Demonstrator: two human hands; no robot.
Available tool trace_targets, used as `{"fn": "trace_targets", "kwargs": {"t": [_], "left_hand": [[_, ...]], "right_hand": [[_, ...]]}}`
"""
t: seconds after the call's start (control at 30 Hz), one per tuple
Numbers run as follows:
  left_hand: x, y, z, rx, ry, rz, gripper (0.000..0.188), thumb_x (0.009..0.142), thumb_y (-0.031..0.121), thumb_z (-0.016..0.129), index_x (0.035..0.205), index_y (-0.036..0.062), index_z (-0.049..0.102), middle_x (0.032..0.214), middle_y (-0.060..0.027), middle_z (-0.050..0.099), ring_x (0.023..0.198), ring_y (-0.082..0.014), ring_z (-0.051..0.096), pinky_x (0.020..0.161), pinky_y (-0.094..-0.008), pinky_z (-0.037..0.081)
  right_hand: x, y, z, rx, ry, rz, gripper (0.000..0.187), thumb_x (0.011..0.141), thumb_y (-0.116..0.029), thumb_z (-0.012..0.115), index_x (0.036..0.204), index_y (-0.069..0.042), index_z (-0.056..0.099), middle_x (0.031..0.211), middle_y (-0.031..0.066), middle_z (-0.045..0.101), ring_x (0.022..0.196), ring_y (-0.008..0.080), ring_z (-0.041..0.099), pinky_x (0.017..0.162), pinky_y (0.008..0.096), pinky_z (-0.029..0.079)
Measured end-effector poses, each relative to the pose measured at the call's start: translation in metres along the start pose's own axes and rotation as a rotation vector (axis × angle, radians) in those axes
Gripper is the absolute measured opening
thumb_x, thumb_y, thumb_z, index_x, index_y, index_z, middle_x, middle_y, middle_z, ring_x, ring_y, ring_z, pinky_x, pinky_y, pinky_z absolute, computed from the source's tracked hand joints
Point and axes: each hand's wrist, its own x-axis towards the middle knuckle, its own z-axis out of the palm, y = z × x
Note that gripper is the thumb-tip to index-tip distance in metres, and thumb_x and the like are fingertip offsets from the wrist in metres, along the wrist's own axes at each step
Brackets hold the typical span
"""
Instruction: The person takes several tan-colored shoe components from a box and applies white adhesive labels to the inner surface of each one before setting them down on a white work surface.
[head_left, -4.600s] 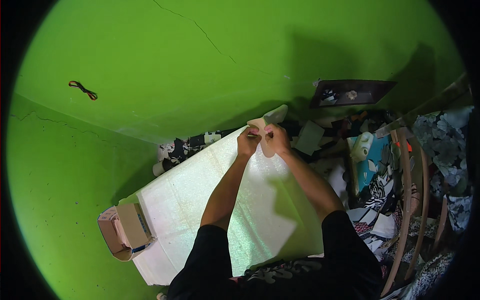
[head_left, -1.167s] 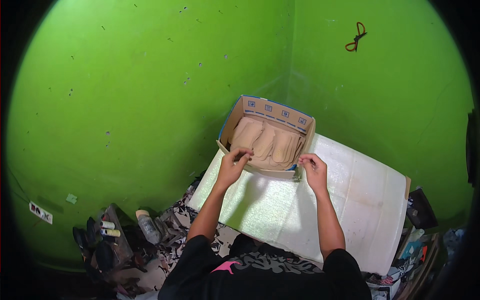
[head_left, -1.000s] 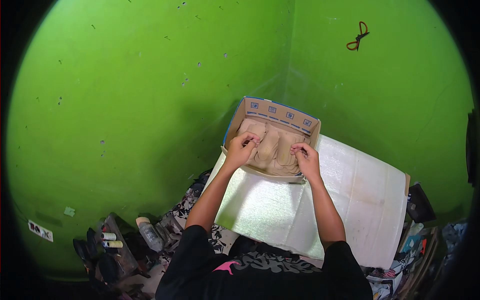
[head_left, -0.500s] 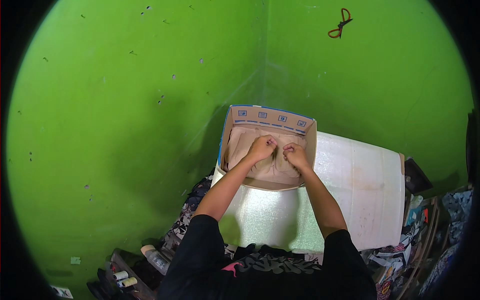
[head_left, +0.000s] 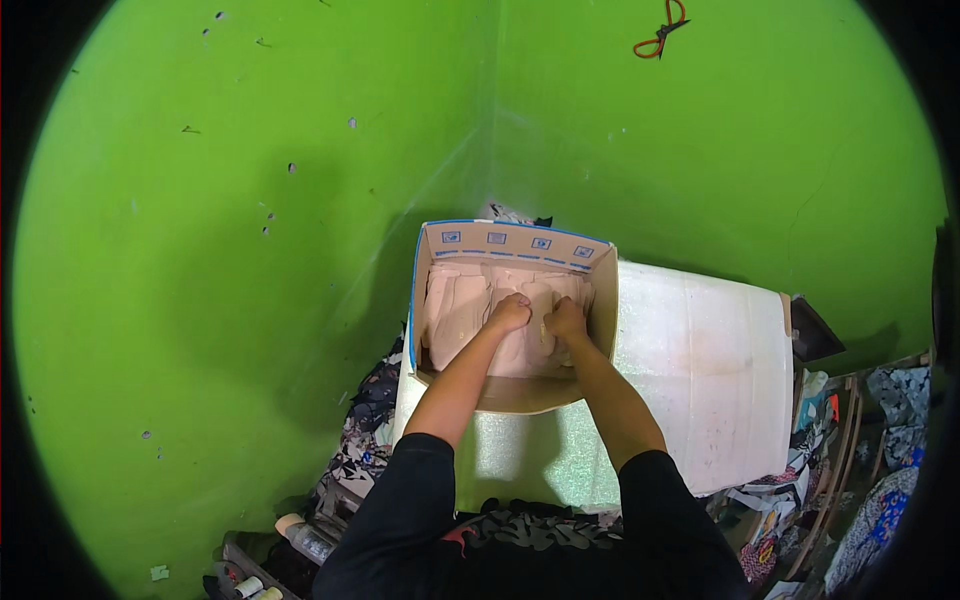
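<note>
An open cardboard box (head_left: pixel 598 340) with a blue-trimmed rim holds several flat, rounded pinkish-tan pieces (head_left: pixel 458 310), overlapping in layers. Both of my hands are down inside it. My left hand (head_left: pixel 512 312) is closed in a fist over the middle pieces; whatever its fingers hold is hidden. A short way to its right, my right hand (head_left: pixel 566 318) is also closed, its curled fingers against the edge of an upright-looking pinkish-tan piece (head_left: pixel 540 308). The fingertips of both hands are mostly out of sight.
The box stands on a white padded surface (head_left: pixel 700 370) in the corner of green walls (head_left: pixel 300 80). Orange-handled scissors (head_left: pixel 662 30) hang on the wall. A bottle (head_left: pixel 305 538) and thread spools (head_left: pixel 249 587) lie lower left; patterned cloth (head_left: pixel 885 520) is heaped at right.
Box, surface and walls have shifted in the picture as the view moved. My hands stay closed inside the box, and the pieces around them lie differently, with the left ones more spread out.
</note>
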Motion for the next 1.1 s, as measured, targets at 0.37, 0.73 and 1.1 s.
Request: {"fn": "trace_targets", "kwargs": {"t": [0.37, 0.73, 1.1], "left_hand": [[-0.003, 0.026, 0.024, -0.047, -0.041, -0.097, 0.033, 0.075, 0.017, 0.053, 0.104, 0.0033, 0.062, 0.104, -0.0181, 0.063, 0.101, -0.0302, 0.060, 0.086, -0.0347, 0.046], [0.000, 0.025, 0.018, -0.139, 0.263, 0.032, 0.022, 0.080, 0.002, 0.053, 0.102, -0.0010, 0.055, 0.076, -0.0095, 0.060, 0.061, -0.0153, 0.060, 0.057, -0.0280, 0.049], [-0.029, 0.067, 0.007, 0.191, 0.473, 0.221, 0.014, 0.075, 0.004, 0.062, 0.088, 0.0064, 0.065, 0.087, -0.0101, 0.062, 0.075, -0.0220, 0.062, 0.069, -0.0325, 0.049]], "right_hand": [[-0.011, 0.000, -0.024, -0.023, -0.013, 0.063, 0.040, 0.072, -0.013, 0.060, 0.111, -0.009, 0.055, 0.111, 0.0160, 0.060, 0.108, 0.0330, 0.055, 0.091, 0.0407, 0.044], [0.009, 0.024, -0.009, 0.122, -0.034, 0.038, 0.022, 0.070, -0.012, 0.055, 0.089, -0.008, 0.065, 0.100, 0.0173, 0.063, 0.100, 0.0327, 0.059, 0.087, 0.0372, 0.045], [0.028, 0.041, 0.008, 0.198, -0.082, 0.034, 0.022, 0.064, -0.011, 0.054, 0.082, -0.006, 0.064, 0.095, 0.0194, 0.064, 0.094, 0.0339, 0.060, 0.083, 0.0371, 0.047]]}}
